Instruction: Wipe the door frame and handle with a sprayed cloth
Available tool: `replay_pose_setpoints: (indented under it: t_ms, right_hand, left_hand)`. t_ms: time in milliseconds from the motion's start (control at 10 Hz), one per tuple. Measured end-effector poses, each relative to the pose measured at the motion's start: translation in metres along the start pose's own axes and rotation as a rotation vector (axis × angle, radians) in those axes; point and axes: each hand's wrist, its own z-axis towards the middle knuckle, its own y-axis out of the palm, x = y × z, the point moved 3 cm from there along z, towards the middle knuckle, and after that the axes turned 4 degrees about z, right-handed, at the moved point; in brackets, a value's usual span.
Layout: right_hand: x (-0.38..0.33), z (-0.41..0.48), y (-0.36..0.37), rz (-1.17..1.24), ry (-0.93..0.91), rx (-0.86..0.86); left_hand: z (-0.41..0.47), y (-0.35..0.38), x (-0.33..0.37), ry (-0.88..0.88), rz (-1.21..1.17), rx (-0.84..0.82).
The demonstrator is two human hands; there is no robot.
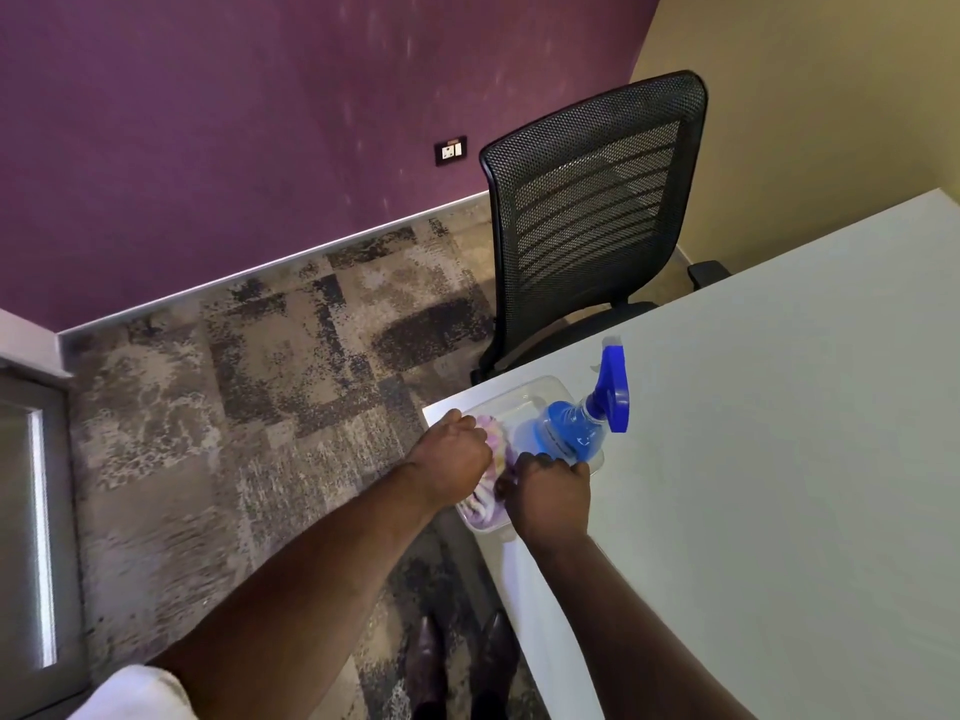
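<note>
Clear tray (545,389) at the table (779,459) corner holds cloth (488,504) and bottle (566,428); left hand (452,454) and right hand (550,498) both curl onto the cloth.

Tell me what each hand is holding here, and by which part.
Both the left hand and the right hand are on the cloth in the clear tray; the exact grip is hidden. The spray bottle stands unheld.

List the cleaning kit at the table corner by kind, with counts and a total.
Spray bottle: 1, blue, lying in the tray
Cloth: 1, pale purple, in the tray under both hands
Clear plastic tray: 1
Total: 3
</note>
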Motion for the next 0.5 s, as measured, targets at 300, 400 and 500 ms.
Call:
replay_pose_setpoints:
  t_ms: [300,400,500]
  right_hand:
    - [0.0,-0.019,-0.012,0.261,-0.058,0.151]
    - [-0.009,-0.023,-0.022,0.365,-0.046,0.158]
    - [-0.013,-0.026,-0.025,0.373,-0.047,0.152]
  left_hand:
    - [-0.024,-0.006,-0.008,-0.108,-0.156,0.235]
    - [-0.036,-0.011,-0.014,-0.21,-0.307,0.347]
    - [-0.048,-0.014,-0.017,-0.274,-0.401,0.336]
